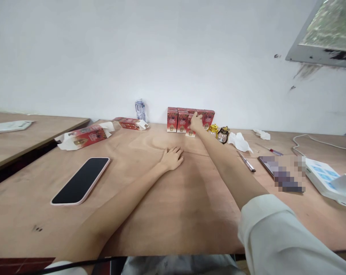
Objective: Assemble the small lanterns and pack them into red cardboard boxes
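Observation:
My left hand (173, 158) lies flat on the wooden table, fingers stretched out, holding nothing. Farther forward, my right hand (196, 121) grips the top of a small red box (190, 133), which stands slightly in front of the others. My fingers cover part of that box. Around it, against the wall, several matching red boxes (172, 120) with printed fronts stand upright in a tight group. Just right of my right hand are a small gold lantern (213, 130) and a dark lantern (223, 135), partly behind my forearm.
Opened red cartons (89, 136) lie at the left, near a plastic bottle (140, 110). A pink-edged phone (81, 180) lies nearer. To the right are crumpled white paper (239, 142), a screwdriver (272, 151), a dark pixelated device (284, 175) and a white power strip (327, 179).

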Action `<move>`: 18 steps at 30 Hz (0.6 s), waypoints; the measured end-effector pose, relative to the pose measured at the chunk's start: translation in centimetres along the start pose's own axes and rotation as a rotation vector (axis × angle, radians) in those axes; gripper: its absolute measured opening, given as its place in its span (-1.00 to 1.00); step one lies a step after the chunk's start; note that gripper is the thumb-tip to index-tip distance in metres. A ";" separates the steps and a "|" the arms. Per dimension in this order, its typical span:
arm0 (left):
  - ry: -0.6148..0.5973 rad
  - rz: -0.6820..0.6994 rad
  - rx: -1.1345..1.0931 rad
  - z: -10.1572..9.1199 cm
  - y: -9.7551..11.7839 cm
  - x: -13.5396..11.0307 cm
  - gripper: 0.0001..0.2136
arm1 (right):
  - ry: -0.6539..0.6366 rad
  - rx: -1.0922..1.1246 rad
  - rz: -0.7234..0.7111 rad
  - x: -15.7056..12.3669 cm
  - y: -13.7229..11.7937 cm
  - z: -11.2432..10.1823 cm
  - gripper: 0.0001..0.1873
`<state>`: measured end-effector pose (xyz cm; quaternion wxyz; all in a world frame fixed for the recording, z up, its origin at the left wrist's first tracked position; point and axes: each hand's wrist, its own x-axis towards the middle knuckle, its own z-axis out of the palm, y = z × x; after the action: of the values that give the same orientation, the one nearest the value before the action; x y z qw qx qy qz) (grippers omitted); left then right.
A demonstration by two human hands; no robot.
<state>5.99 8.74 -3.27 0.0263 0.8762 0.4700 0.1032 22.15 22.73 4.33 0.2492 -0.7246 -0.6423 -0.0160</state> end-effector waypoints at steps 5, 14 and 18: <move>0.012 0.000 0.008 -0.1 0.1 -0.2 -0.55 | -0.035 0.043 0.089 -1.0 0.4 0.8 0.08; 0.030 0.007 0.002 -0.1 0.1 -0.1 -0.57 | 0.138 -0.415 -0.221 -4.0 3.7 -2.6 -0.61; 0.043 0.006 -0.010 0.0 0.2 -0.2 -0.58 | 0.093 -0.493 -0.077 -3.9 6.1 -4.0 -0.64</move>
<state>6.03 8.48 -3.23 0.0202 0.8751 0.4673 0.1243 28.36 17.28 4.43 0.0933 -0.7370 -0.6340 -0.2149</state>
